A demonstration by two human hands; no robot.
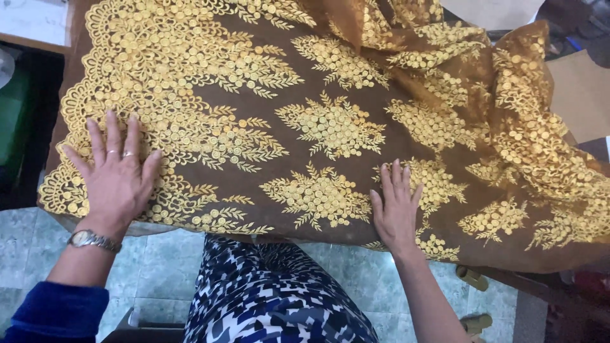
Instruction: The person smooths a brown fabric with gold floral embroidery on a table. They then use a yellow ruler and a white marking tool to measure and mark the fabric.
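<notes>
A brown sheer fabric [330, 82] with golden embroidered flowers and leaves lies spread over a table. My left hand [116, 178] rests flat on its scalloped gold border at the near left, fingers spread, with rings on two fingers and a wristwatch [92, 240] on the wrist. My right hand [397, 206] lies flat on the cloth near the front edge, fingers together, next to a gold flower motif [318, 194]. Neither hand grips anything. At the right the fabric bunches into folds [527, 127] and hangs off the table.
A pale tiled floor [152, 267] shows below the table edge. My blue-and-white patterned clothing [273, 298] is at the bottom centre. A dark space with a green object [13, 121] lies at the left. A sandal [473, 277] sits on the floor at the lower right.
</notes>
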